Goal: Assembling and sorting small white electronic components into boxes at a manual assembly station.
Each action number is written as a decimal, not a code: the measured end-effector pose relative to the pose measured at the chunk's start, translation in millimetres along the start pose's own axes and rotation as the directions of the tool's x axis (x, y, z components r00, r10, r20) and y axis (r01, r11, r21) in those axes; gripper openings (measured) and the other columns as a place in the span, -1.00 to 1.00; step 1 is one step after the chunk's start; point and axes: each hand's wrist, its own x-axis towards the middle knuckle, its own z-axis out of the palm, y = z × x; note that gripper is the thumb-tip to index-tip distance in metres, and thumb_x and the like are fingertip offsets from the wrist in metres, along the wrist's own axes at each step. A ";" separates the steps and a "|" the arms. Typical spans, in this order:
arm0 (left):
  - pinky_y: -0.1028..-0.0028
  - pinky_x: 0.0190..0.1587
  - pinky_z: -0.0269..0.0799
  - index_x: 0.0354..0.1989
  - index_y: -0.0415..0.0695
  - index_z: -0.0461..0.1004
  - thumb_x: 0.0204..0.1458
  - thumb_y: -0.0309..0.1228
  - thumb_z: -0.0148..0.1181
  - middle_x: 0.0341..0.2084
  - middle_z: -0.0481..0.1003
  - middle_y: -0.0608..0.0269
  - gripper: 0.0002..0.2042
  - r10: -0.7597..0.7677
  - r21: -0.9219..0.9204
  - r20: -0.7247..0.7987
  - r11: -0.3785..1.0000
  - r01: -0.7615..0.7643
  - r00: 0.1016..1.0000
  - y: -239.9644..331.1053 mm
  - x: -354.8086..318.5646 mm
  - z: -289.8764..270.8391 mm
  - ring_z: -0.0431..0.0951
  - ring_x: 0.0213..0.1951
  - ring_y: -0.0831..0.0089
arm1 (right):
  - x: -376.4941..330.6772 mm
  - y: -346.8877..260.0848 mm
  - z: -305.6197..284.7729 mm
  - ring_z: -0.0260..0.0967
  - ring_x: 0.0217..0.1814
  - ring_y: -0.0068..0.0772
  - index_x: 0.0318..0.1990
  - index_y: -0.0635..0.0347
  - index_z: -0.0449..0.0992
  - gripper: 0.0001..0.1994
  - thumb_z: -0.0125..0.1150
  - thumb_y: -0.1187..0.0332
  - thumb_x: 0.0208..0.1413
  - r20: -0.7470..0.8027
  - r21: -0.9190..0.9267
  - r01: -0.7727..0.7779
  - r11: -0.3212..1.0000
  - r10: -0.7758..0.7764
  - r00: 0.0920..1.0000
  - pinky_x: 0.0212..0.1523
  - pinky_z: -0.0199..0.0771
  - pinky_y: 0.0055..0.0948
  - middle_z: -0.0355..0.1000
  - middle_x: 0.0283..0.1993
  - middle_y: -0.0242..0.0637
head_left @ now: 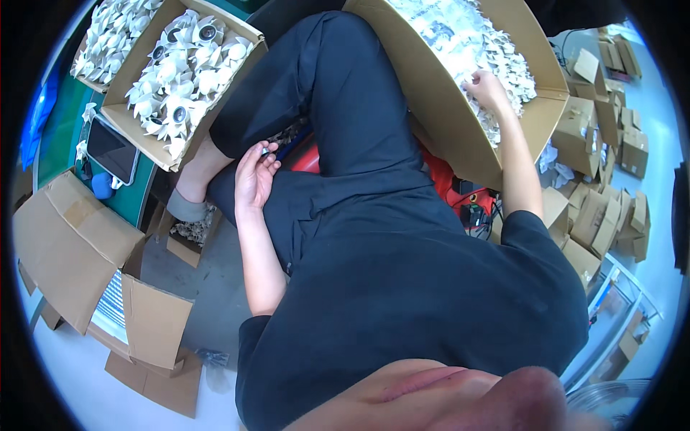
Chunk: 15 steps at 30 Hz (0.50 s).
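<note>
My left hand [256, 177] rests palm up over my leg, its fingers curled around a small dark piece with a shiny end [265, 151]. My right hand [489, 91] reaches into a large cardboard box [449, 118] on the right, fingers bent together among small white plastic parts [509, 63]; what they pinch is too small to tell. Clear plastic film [442, 27] covers part of that box's contents. Left of my knee, another cardboard box [122, 118] is heaped with white bladed fan wheels [190, 65], some showing dark round centres.
A phone-like dark screen [113, 149] and a blue round object [103, 185] lie on the green table [139, 188]. An open carton [79, 226] stands at the left. Several cartons [600, 219] are piled at the right, near a white metal frame [618, 316]. Something red [447, 188] is beneath me.
</note>
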 end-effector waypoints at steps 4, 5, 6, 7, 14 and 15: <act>0.42 -0.16 0.54 -0.03 -0.23 0.53 0.32 -0.37 0.13 -0.19 0.62 0.10 -0.79 0.014 -0.007 0.002 1.000 -0.014 1.000 -0.3 -4.6 4.2 0.54 -0.28 0.51 | 18.5 8.0 -12.4 0.57 -0.24 -0.39 0.05 0.41 0.57 -0.58 0.39 0.27 0.13 -0.184 -0.088 0.145 0.985 -0.159 0.970 -0.20 0.54 -0.44 0.61 -0.28 -0.20; 0.42 -0.16 0.54 -0.02 -0.23 0.53 0.32 -0.36 0.14 -0.20 0.61 0.10 -0.79 0.009 -0.011 0.004 1.000 -0.009 1.000 -0.1 -4.9 5.6 0.54 -0.28 0.51 | 30.7 14.7 -19.6 0.58 -0.20 -0.40 0.04 0.44 0.57 -0.60 0.37 0.31 0.16 -0.263 0.111 0.186 0.976 -0.152 0.953 -0.18 0.56 -0.45 0.61 -0.23 -0.19; 0.43 -0.16 0.55 -0.02 -0.23 0.53 0.32 -0.36 0.14 -0.22 0.61 0.11 -0.79 0.010 -0.015 -0.004 1.000 -0.010 1.000 1.2 -7.9 4.4 0.54 -0.29 0.51 | 31.4 -4.2 -25.2 0.58 -0.17 -0.40 0.04 0.47 0.56 -0.63 0.35 0.35 0.19 -0.324 0.306 0.240 0.921 -0.136 0.936 -0.16 0.58 -0.46 0.61 -0.19 -0.19; 0.43 -0.16 0.55 -0.02 -0.23 0.53 0.32 -0.36 0.14 -0.22 0.61 0.11 -0.79 0.055 -0.025 -0.026 0.998 -0.055 0.998 3.7 -10.1 1.7 0.54 -0.29 0.51 | 32.6 -24.2 -32.2 0.58 -0.13 -0.40 0.05 0.47 0.56 -0.66 0.31 0.39 0.22 -0.328 0.581 0.345 0.737 -0.175 0.928 -0.12 0.60 -0.46 0.60 -0.14 -0.18; 0.47 -0.17 0.55 0.01 -0.23 0.51 0.32 -0.35 0.13 -0.21 0.60 0.13 -0.77 0.053 -0.023 0.013 0.998 -0.053 0.999 -2.7 -12.3 -0.7 0.56 -0.33 0.52 | 29.8 -252.7 -97.4 0.53 -0.07 -0.49 0.07 0.43 0.57 -0.69 0.26 0.39 0.27 -0.549 0.638 0.738 0.219 -0.543 0.636 -0.05 0.57 -0.49 0.59 -0.06 -0.16; 0.47 -0.17 0.55 0.01 -0.23 0.51 0.32 -0.35 0.13 -0.21 0.60 0.13 -0.77 0.072 -0.023 0.012 0.997 -0.072 0.997 -3.0 -14.1 -0.3 0.56 -0.33 0.52 | 33.2 -281.8 -96.0 0.53 -0.10 -0.53 0.05 0.41 0.59 -0.69 0.28 0.36 0.26 -0.576 0.503 0.814 0.289 -0.590 0.566 -0.07 0.55 -0.49 0.60 -0.08 -0.15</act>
